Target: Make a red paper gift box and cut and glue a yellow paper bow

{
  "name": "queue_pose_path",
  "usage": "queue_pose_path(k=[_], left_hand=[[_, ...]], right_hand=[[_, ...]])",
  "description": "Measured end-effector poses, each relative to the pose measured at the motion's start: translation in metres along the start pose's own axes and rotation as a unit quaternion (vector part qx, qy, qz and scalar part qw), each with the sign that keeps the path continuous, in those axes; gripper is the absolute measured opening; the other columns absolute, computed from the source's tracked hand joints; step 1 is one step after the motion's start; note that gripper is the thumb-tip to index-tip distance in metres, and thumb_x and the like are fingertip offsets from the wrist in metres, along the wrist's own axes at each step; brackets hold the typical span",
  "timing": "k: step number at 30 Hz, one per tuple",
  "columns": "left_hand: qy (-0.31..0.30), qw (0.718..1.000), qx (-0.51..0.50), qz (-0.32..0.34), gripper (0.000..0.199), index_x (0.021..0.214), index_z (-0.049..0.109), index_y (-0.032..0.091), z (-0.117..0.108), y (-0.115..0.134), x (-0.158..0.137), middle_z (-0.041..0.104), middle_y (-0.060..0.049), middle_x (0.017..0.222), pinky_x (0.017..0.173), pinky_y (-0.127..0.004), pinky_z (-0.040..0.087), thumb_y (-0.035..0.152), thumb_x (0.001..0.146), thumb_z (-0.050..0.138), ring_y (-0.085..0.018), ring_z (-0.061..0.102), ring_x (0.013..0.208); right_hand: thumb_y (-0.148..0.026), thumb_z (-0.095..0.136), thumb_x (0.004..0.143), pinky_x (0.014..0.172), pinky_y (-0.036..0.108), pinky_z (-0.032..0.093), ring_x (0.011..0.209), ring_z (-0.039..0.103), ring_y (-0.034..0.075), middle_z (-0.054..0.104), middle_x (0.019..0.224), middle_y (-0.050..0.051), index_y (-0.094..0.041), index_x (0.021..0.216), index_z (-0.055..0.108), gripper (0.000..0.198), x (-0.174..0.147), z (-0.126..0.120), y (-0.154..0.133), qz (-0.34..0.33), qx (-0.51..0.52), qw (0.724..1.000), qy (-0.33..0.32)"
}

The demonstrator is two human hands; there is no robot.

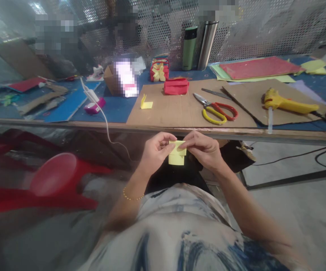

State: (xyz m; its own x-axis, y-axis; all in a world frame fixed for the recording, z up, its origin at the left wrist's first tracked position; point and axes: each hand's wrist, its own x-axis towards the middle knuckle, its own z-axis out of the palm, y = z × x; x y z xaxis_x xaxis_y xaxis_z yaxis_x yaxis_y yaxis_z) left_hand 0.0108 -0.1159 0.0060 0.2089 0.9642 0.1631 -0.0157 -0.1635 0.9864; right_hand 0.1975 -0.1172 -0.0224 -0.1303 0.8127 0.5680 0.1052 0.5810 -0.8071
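A small folded piece of yellow paper is held up in front of the table's edge, over my lap. My left hand pinches its left side between thumb and fingers. On the other side my right hand grips the upper right corner the same way. The paper shows a fold across it, with a lower flap hanging down. Nearest on the cardboard sheet lie a little folded yellow paper strip and a red folded paper piece.
Scissors with red and yellow handles lie on the cardboard. To the right rests a yellow glue gun with its cable. Behind stand a green bottle, a steel flask and a lit phone. A red plastic stool is at left.
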Motion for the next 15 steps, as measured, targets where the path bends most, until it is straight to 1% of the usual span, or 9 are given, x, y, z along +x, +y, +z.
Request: queue_pose_path(k=[2,3,5,6,7,8,10,12,15], left_hand=[[0.009,1.0,0.015,0.009,0.015,0.087,0.075,0.017,0.0,-0.003,0.0,0.066,-0.001,0.072,0.062,-0.023,0.045,0.026,0.076,0.078,-0.013,0.058,0.066],[0.015,0.999,0.025,0.017,0.014,0.087,0.075,0.018,-0.001,-0.004,0.0,0.066,-0.001,0.071,0.062,-0.022,0.045,0.025,0.077,0.077,-0.012,0.058,0.065],[0.028,0.999,0.036,0.03,0.013,0.089,0.076,0.018,-0.001,-0.006,-0.001,0.065,0.0,0.07,0.061,-0.022,0.046,0.024,0.077,0.076,-0.012,0.057,0.063],[0.033,0.998,0.037,0.034,0.014,0.09,0.076,0.018,-0.002,-0.007,-0.001,0.065,0.0,0.07,0.061,-0.022,0.046,0.024,0.077,0.076,-0.012,0.057,0.063],[0.037,0.998,0.036,0.035,0.014,0.091,0.076,0.018,-0.002,-0.007,-0.002,0.066,0.0,0.072,0.061,-0.022,0.046,0.024,0.078,0.075,-0.012,0.058,0.063],[0.04,0.998,0.033,0.034,0.015,0.092,0.076,0.019,-0.002,-0.008,-0.003,0.068,0.0,0.073,0.061,-0.022,0.047,0.024,0.078,0.075,-0.012,0.059,0.064],[0.046,0.998,0.028,0.029,0.016,0.093,0.076,0.019,-0.002,-0.009,-0.005,0.069,-0.001,0.076,0.063,-0.022,0.049,0.025,0.079,0.076,-0.012,0.061,0.065],[0.052,0.998,0.023,0.022,0.017,0.093,0.077,0.019,-0.001,-0.011,-0.007,0.071,-0.002,0.078,0.065,-0.023,0.05,0.027,0.079,0.077,-0.013,0.062,0.067],[0.06,0.998,0.014,0.016,0.018,0.094,0.077,0.018,0.0,-0.015,-0.009,0.071,-0.002,0.079,0.067,-0.023,0.05,0.028,0.079,0.078,-0.013,0.062,0.069]], right_hand=[[-0.026,0.065,0.087,0.065,0.033,0.051,0.073,0.062,0.019,0.068,0.076,0.004,-0.028,0.075,0.082,0.021,-0.001,0.0,0.002,0.002,-0.005,1.0,-0.006],[-0.028,0.065,0.088,0.066,0.033,0.051,0.073,0.062,0.018,0.068,0.076,0.004,-0.028,0.079,0.082,0.02,-0.001,0.0,0.002,0.013,0.0,1.0,-0.007],[-0.033,0.065,0.09,0.067,0.033,0.052,0.071,0.062,0.018,0.068,0.077,0.003,-0.028,0.096,0.082,0.019,-0.002,0.0,0.0,0.055,0.026,0.998,-0.004],[-0.037,0.065,0.09,0.066,0.032,0.053,0.07,0.062,0.017,0.068,0.077,0.002,-0.028,0.105,0.08,0.023,-0.003,0.0,-0.001,0.084,0.042,0.996,-0.002],[-0.041,0.065,0.091,0.065,0.031,0.053,0.069,0.062,0.017,0.068,0.077,0.001,-0.027,0.111,0.077,0.028,-0.003,0.0,-0.002,0.114,0.055,0.992,-0.003],[-0.045,0.066,0.09,0.063,0.03,0.052,0.067,0.062,0.017,0.068,0.076,0.001,-0.025,0.111,0.076,0.03,-0.004,0.002,-0.003,0.14,0.063,0.988,-0.009],[-0.054,0.071,0.086,0.059,0.028,0.049,0.064,0.059,0.016,0.065,0.072,0.001,-0.022,0.094,0.074,0.033,-0.006,0.006,-0.004,0.172,0.063,0.983,-0.024],[-0.06,0.076,0.079,0.056,0.027,0.046,0.061,0.053,0.014,0.059,0.066,-0.001,-0.021,0.075,0.067,0.041,-0.007,0.011,-0.002,0.183,0.06,0.981,-0.016],[-0.065,0.079,0.073,0.053,0.026,0.04,0.058,0.047,0.012,0.053,0.062,-0.002,-0.021,0.066,0.058,0.049,-0.008,0.019,0.003,0.182,0.075,0.98,0.019]])
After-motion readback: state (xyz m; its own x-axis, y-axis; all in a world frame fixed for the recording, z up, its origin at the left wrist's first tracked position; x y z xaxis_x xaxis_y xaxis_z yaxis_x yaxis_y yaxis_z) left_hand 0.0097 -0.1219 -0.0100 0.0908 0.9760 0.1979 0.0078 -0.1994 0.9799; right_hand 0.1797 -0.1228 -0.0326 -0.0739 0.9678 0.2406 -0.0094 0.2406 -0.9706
